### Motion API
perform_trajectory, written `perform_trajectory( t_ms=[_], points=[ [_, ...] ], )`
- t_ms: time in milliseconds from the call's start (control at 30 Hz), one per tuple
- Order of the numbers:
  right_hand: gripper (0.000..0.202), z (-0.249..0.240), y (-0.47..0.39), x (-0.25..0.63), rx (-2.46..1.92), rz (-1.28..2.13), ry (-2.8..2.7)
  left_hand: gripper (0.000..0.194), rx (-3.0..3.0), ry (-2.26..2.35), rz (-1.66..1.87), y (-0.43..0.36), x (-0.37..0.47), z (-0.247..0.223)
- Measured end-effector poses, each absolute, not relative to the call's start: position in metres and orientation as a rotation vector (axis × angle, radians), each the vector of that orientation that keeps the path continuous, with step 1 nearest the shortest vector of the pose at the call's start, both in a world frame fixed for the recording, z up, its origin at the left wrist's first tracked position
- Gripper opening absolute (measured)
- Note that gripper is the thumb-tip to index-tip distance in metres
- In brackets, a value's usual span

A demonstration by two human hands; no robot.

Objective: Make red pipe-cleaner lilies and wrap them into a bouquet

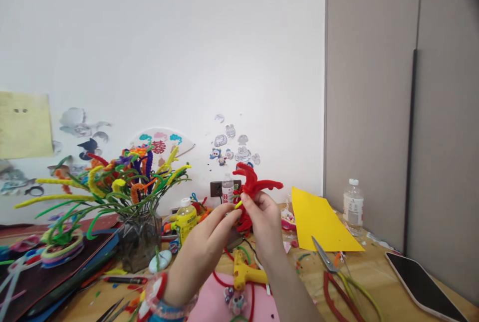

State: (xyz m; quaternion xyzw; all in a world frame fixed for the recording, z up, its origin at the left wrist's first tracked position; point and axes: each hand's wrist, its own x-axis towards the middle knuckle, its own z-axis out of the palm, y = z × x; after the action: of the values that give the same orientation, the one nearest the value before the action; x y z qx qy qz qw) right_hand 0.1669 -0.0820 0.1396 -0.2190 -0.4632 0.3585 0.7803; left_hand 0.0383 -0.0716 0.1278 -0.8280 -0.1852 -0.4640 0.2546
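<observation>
A red pipe-cleaner flower [250, 182] with curved petals is held up above the middle of the table. My right hand [265, 217] pinches it near its centre. Close beside it, my left hand [211, 232], with colourful bracelets at the wrist, has its fingertips closed on a short yellow piece [238, 205] at the flower's base. Below the hands lie a yellow glue gun [249, 274] and a pink sheet [209, 299].
At the left, a glass vase [138, 242] holds many pipe-cleaner flowers. Behind my left hand stands a yellow bottle [186, 220]. Rightward are a yellow sheet [324, 220], scissors [325, 257], a clear bottle [353, 205] and a phone [422, 282].
</observation>
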Motion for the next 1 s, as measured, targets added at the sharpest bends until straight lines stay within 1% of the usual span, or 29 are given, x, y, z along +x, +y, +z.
perform_trajectory(
  t_ms=[133,267,400,500,600,733,800,867,933,1000],
  points=[
    [0.021,0.141,-0.086,0.165,-0.44,0.822,-0.985,0.031,-2.165,-0.548,-1.193,-0.074,0.038,0.131],
    [0.02,0.144,-0.091,0.161,-0.449,0.801,-1.027,0.026,-1.953,-0.478,-1.138,-0.073,0.039,0.127],
    [0.02,0.144,-0.091,0.16,-0.432,0.82,-1.034,0.02,-1.848,-0.394,-1.184,-0.073,0.038,0.128],
    [0.02,0.143,-0.089,0.159,-0.433,0.825,-1.022,0.013,-1.894,-0.426,-1.328,-0.076,0.04,0.131],
    [0.017,0.141,-0.086,0.158,-0.414,0.816,-1.02,0.009,-2.061,-0.641,-1.559,-0.082,0.043,0.133],
    [0.017,0.139,-0.087,0.157,-0.353,0.801,-1.065,0.007,-2.198,-0.969,-2.045,-0.09,0.047,0.136],
    [0.016,0.138,-0.088,0.156,-0.329,0.787,-1.088,0.009,-2.274,-1.002,-2.31,-0.091,0.049,0.138],
    [0.017,0.137,-0.089,0.155,-0.323,0.775,-1.087,0.011,-2.332,-1.002,-2.48,-0.091,0.05,0.139],
    [0.018,0.135,-0.089,0.153,-0.336,0.779,-1.06,0.01,-2.332,-1.027,-2.475,-0.089,0.051,0.138],
    [0.021,0.134,-0.089,0.15,-0.364,0.795,-1.028,0.008,-2.228,-0.984,-2.343,-0.087,0.051,0.135]
  ],
)
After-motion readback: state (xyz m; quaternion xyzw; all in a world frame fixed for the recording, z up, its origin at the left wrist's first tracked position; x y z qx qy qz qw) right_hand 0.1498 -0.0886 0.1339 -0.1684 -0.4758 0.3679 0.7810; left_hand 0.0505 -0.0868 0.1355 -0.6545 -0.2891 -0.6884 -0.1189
